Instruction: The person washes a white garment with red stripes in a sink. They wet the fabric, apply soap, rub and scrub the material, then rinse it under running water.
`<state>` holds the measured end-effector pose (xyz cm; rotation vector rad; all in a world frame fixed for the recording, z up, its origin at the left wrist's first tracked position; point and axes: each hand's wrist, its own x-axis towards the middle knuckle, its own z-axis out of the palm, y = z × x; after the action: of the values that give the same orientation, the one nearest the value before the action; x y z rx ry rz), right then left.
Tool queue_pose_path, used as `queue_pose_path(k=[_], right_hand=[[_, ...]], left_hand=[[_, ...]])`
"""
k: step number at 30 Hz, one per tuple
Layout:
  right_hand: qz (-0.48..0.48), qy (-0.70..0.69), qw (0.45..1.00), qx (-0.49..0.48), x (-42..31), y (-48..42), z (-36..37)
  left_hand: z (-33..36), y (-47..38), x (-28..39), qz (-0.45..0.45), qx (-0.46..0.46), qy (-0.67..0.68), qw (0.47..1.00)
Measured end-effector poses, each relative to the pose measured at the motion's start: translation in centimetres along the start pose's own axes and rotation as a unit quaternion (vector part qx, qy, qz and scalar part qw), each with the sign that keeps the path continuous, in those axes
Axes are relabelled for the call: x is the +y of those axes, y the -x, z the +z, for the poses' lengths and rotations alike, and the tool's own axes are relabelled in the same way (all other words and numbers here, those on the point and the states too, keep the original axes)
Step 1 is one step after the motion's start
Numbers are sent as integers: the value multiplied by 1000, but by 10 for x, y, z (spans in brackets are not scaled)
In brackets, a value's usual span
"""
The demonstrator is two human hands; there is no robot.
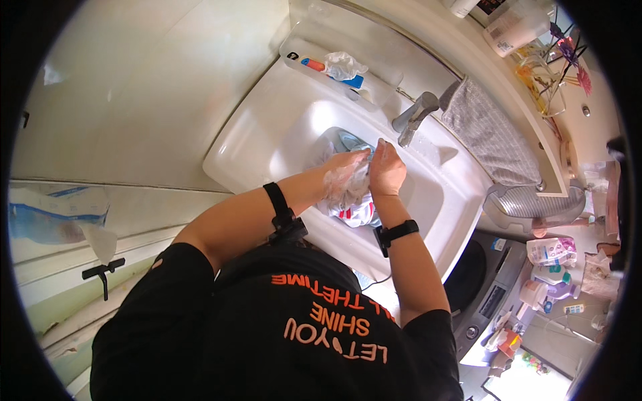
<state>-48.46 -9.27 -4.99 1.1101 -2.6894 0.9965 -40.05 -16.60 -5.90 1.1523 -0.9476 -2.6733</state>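
Note:
My left hand (346, 173), coated in white lather, grips a wet garment (363, 216) in the white ceramic washbasin (436, 240). Close beside it, my right hand (387, 168) is curled into a fist on the same cloth. The garment is mostly white, with red stripes at the near end and a light blue part towards the tap. Foam and my fingers hide much of the fabric. Beyond my right hand stands a chrome single-lever tap (414, 118) on the basin's back ledge.
A clear tray (321, 75) along the basin's back holds a crumpled white plastic wrapper (345, 65) and small items. A grey towel (484, 133) hangs right of the tap. At right are a washing machine (481, 290) and several bottles. A wall (150, 90) borders the left side.

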Motion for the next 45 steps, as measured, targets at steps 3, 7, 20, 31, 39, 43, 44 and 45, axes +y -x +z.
queue_pose_path(k=[3, 7, 20, 31, 39, 43, 44, 45], right_hand=[[104, -176, 979, -20, 18, -7, 0], [198, -402, 891, -75, 8, -6, -15], [77, -318, 889, -321, 49, 27, -40], [-160, -152, 975, 25, -45, 44, -19], [-160, -167, 958, 169, -64, 21, -20], [-77, 11, 997, 28, -58, 16, -20], [-5, 101, 995, 13, -52, 8, -18], [52, 14, 998, 33, -53, 7, -23]], left_hand=[[-1, 13, 28, -7, -63, -182, 981], [-16, 22, 60, 61, -122, -338, 931], [-28, 23, 73, 182, -102, -194, 959], [-32, -10, 6, 8, -95, -130, 987], [21, 24, 4, 50, -140, 194, 970], [32, 38, 7, 43, 12, 96, 994], [26, 30, 12, -48, 18, 58, 997], [22, 24, 6, -63, -13, 75, 995]])
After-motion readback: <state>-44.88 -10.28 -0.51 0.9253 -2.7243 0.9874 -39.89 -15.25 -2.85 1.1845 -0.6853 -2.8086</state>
